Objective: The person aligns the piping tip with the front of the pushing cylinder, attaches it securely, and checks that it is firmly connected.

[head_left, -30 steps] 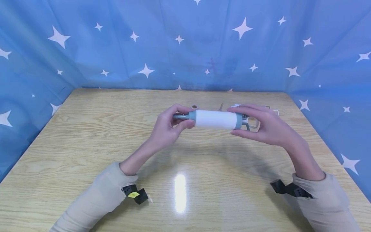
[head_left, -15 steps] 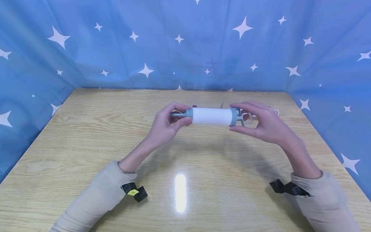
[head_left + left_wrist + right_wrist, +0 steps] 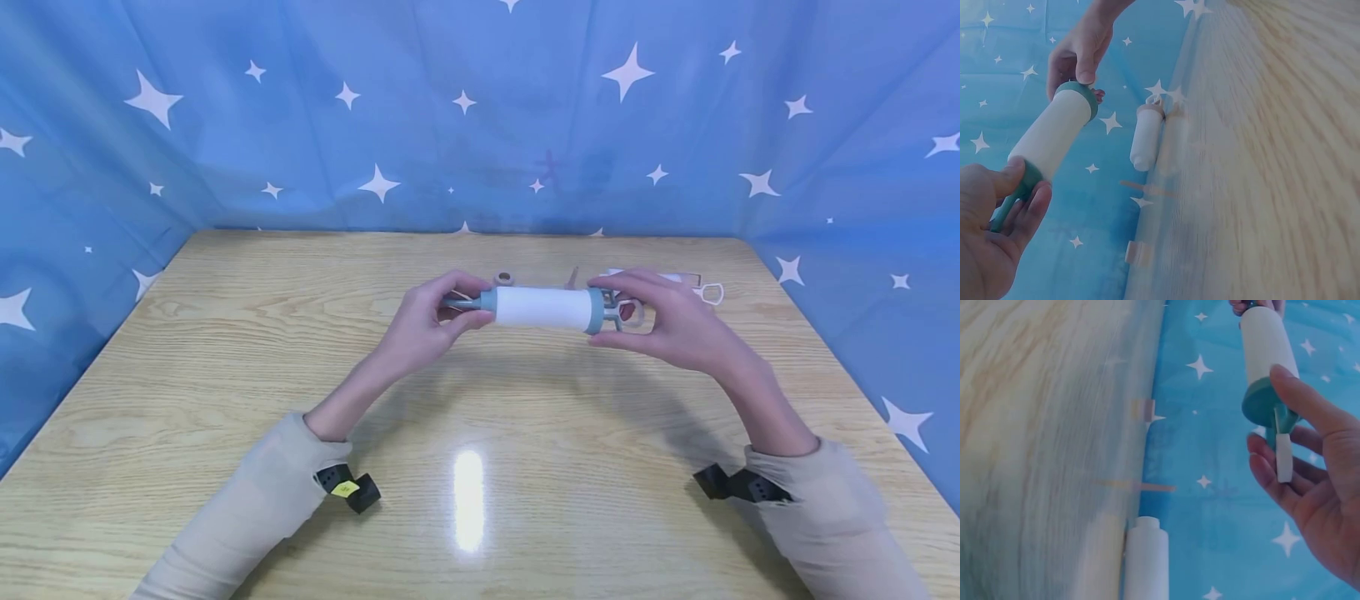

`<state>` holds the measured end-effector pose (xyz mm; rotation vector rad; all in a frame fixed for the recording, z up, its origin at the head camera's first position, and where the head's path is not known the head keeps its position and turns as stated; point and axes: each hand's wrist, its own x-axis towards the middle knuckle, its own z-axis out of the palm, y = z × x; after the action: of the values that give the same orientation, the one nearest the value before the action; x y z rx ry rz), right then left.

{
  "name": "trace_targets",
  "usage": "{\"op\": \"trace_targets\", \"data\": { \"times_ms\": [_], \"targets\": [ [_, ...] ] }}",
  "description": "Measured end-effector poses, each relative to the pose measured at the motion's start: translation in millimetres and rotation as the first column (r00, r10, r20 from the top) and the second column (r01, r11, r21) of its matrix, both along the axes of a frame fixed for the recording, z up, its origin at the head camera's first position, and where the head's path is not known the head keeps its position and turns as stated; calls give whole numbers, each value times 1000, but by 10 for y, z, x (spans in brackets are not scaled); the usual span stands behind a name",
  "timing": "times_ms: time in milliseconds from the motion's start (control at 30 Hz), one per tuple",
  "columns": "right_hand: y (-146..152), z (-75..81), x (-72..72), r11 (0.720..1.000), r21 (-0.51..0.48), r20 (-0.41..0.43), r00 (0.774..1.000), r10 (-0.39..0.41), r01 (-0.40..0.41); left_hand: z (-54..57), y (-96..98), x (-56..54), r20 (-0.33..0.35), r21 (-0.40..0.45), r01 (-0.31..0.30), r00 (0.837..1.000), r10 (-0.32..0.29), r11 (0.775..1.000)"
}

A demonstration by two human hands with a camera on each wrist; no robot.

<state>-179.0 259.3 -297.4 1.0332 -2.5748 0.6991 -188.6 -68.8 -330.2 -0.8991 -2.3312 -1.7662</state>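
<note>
Head view: the white tube (image 3: 543,308) is up over the desk (image 3: 225,358), roughly level, with a hand at each end. Left hand (image 3: 412,325) has a snug grip on the teal cap (image 3: 488,298). Right hand (image 3: 686,321) has a wider one, thumb and fingers on opposite sides of the teal collar (image 3: 596,310).

Left wrist view: a teal rod (image 3: 1002,212) runs from the cap toward the left palm. Well apart from the held one, a second tube (image 3: 1145,139) lies on the desk, plus a thin strip (image 3: 1138,186) and a short round piece (image 3: 1132,252).

Right wrist view: a pale loop (image 3: 1284,457) sticks out past the collar, fingers curled near it, can't tell if touching. Imo this step is just steadying the tube two-handed. Working that loop next would call for the left to hold firm while the right shifts its grip.
</note>
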Motion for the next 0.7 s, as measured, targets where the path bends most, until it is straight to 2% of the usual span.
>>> {"op": "trace_targets", "data": {
  "times_ms": [167,500,700],
  "targets": [
    [3,-41,-18,1000,21,46,999,-16,15,-24,-10,-31,-2,-37,-7,1000,7,999],
    [3,-151,-65,999,51,134,991,11,-18,-72,-54,-84,42,-73,-2,999,6,997],
    [-12,-196,-83,997,66,152,988,22,-32,-98,-78,-115,52,-118,3,999,3,993]
  ]
}}
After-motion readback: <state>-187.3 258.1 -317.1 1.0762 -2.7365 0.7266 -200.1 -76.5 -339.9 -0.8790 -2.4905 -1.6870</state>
